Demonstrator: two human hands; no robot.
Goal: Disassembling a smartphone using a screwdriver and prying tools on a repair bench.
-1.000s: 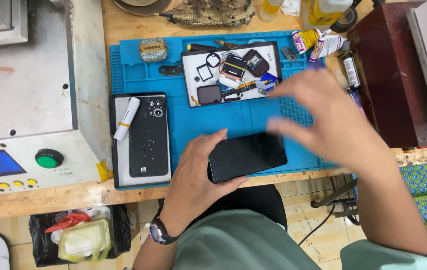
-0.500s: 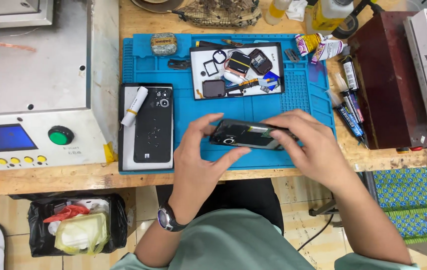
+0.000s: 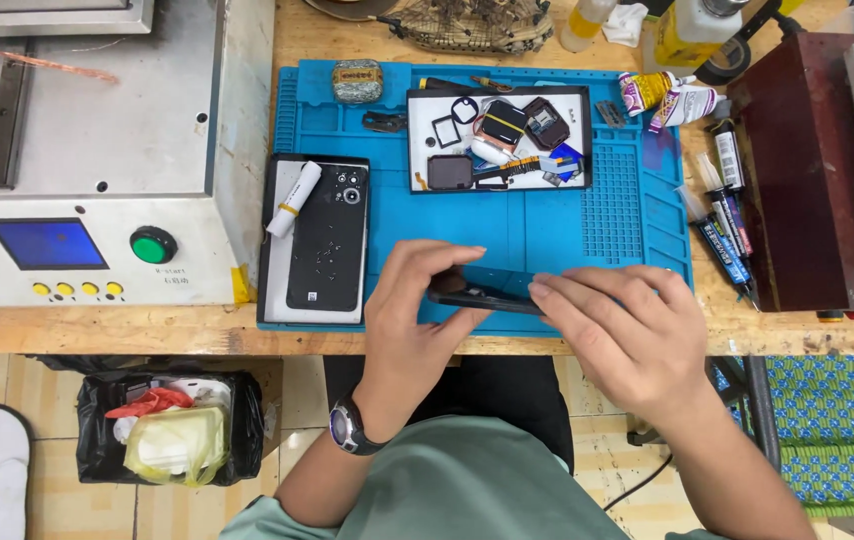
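A black smartphone is held edge-on just above the front of the blue work mat. My left hand, with a wristwatch, grips its left end, fingers curled over the top edge. My right hand holds its right end with the fingertips on the edge. Most of the phone is hidden between the two hands.
Another black phone lies back-up on a dark pad with a small white roll. A black tray holds several small parts. A grey machine stands left, glue tubes and a dark red box right, a bin below.
The phone lay flat under my left hand; my right hand came down onto it, and now both hands hold it tilted on edge, nearer the mat's front.
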